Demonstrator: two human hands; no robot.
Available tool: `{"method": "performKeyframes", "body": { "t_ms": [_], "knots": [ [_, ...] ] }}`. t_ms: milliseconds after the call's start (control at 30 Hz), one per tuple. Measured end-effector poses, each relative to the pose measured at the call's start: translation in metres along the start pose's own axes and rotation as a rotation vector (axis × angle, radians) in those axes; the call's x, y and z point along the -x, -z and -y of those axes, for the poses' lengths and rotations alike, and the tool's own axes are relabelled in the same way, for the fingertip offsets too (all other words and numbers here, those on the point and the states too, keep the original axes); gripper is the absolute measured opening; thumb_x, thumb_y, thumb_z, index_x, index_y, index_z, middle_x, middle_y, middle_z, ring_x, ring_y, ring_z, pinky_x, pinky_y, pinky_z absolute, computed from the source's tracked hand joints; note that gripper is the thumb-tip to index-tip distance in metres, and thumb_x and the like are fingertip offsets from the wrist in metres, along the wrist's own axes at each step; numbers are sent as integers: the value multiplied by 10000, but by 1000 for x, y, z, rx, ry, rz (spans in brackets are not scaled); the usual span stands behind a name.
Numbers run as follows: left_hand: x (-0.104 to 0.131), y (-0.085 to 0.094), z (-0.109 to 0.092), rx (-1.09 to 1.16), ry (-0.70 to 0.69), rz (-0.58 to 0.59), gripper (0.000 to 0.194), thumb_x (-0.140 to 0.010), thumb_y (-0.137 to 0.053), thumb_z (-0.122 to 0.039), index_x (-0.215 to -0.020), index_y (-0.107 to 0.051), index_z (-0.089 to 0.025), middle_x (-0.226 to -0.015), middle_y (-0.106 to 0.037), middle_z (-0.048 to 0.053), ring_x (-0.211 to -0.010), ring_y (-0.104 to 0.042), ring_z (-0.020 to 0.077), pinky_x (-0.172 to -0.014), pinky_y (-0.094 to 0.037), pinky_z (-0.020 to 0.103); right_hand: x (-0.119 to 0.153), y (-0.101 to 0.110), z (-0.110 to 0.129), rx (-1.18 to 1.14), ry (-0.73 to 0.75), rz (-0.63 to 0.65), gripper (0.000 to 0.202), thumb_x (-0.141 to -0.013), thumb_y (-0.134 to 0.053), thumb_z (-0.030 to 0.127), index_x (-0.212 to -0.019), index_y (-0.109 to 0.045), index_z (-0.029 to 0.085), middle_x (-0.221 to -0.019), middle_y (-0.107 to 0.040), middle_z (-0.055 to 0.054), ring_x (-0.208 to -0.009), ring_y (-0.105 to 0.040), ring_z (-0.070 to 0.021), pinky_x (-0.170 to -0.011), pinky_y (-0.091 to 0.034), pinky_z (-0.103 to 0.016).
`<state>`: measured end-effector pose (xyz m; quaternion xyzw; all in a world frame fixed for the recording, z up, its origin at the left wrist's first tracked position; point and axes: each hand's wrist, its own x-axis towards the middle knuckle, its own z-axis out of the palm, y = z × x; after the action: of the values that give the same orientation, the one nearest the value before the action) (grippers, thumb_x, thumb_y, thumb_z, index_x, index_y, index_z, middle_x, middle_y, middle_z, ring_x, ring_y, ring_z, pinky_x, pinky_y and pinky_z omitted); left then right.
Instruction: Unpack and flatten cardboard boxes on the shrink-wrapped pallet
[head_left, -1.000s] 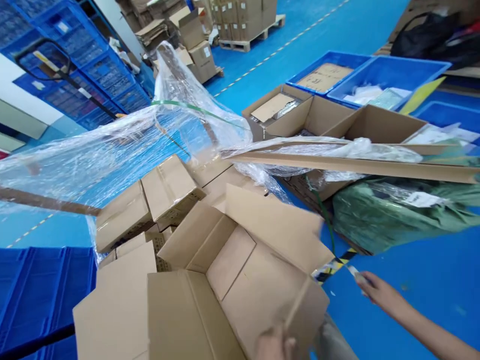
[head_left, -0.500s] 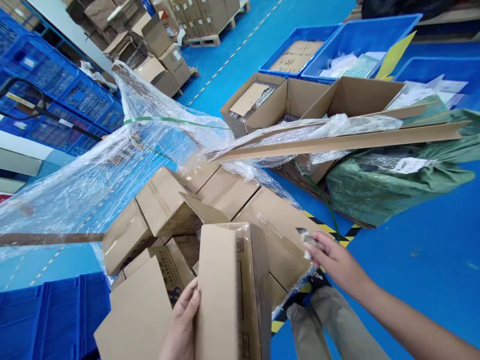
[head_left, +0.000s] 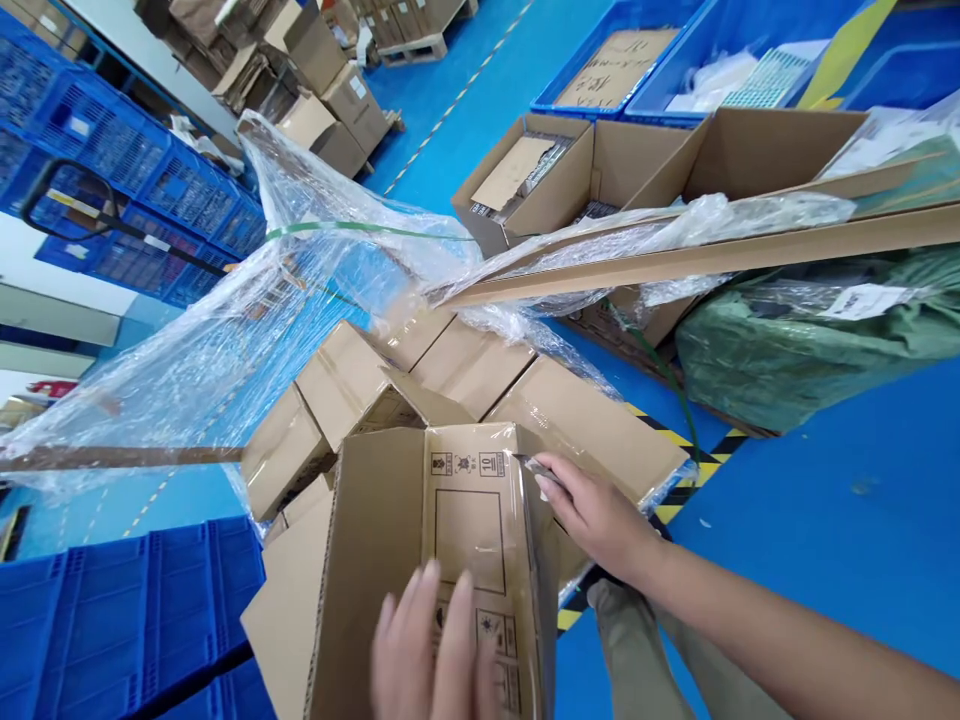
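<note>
Cardboard box (head_left: pixel 450 560), brown and tall with black printed signs on its side, is seen at the bottom middle, standing on a stack of other brown cardboard boxes (head_left: pixel 465 380). It is partly covered with shiny clear film. Around the stack, a big sheet of clear plastic wrap (head_left: pixel 225 340) is spread out to the left, with a thin green strap (head_left: pixel 352 229) running across it. A long brown cardboard corner strip (head_left: pixel 712 255) is laid across the upper right, above a green plastic bag (head_left: pixel 795 350). Open brown boxes (head_left: pixel 600 175) and blue plastic bins (head_left: pixel 675 60) are placed behind them on the blue floor (head_left: pixel 825 520). A blue plastic crate (head_left: pixel 112 610) is seen at the lower left.

The left hand (head_left: pixel 435 660) is laid flat on the printed side of the tall box, fingers stretched out, nothing gripped. The right hand (head_left: pixel 592 515) is pressed against the top right edge of the same box, fingers curled around something small; what it is cannot be told.
</note>
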<state>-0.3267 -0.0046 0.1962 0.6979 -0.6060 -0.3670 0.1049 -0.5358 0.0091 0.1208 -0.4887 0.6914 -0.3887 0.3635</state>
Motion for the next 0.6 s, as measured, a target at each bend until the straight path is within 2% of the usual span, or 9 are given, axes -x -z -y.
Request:
{"method": "performKeyframes", "body": {
  "t_ms": [67, 167, 267, 400, 600],
  "knots": [
    [-15, -22, 8, -352, -285, 39, 457, -754, -457, -429, -1195, -461, -310, -1367, -278, -55, -1278, -143, 232, -1065, -43, 416, 2, 2, 1, 37, -7, -9, 265, -863, -284, 303, -1052, -453, 227, -870, -633, -38, -761, -599, -172, -609, -437, -257],
    [-34, -40, 28, -611, -447, -36, 508, -822, -335, -368, -1312, -272, -249, -1403, -178, -20, -1287, -101, 201, -1047, -117, 430, 5, 6, -1, 131, -60, -8, 275, -852, -301, 310, -1063, -450, 216, -895, -636, -50, -764, -604, -183, -604, -435, -260],
    [-39, -43, 43, -690, -476, -95, 534, -829, -322, -377, -1333, -204, -246, -1405, -177, -9, -1286, -105, 180, -1038, -171, 402, 4, 8, 0, 213, -109, -9, 284, -833, -329, 299, -1076, -445, 211, -882, -639, -52, -744, -605, -194, -589, -427, -264],
    [-37, -42, 44, -694, -481, -109, 523, -829, -304, -404, -1325, -235, -251, -1397, -205, -18, -1282, -125, 158, -1042, -172, 361, -8, 3, 11, 243, -187, -47, 294, -809, -358, 264, -1082, -445, 200, -886, -635, -59, -771, -598, -197, -620, -422, -262],
    [-38, -45, 44, -683, -465, -125, 521, -819, -298, -425, -1320, -213, -312, -1392, -206, -53, -1278, -145, 174, -1043, -5, 461, -27, -9, 26, 316, -244, -88, 303, -793, -371, 223, -1083, -445, 179, -894, -624, -84, -833, -576, -194, -675, -397, -249]
  ]
}}
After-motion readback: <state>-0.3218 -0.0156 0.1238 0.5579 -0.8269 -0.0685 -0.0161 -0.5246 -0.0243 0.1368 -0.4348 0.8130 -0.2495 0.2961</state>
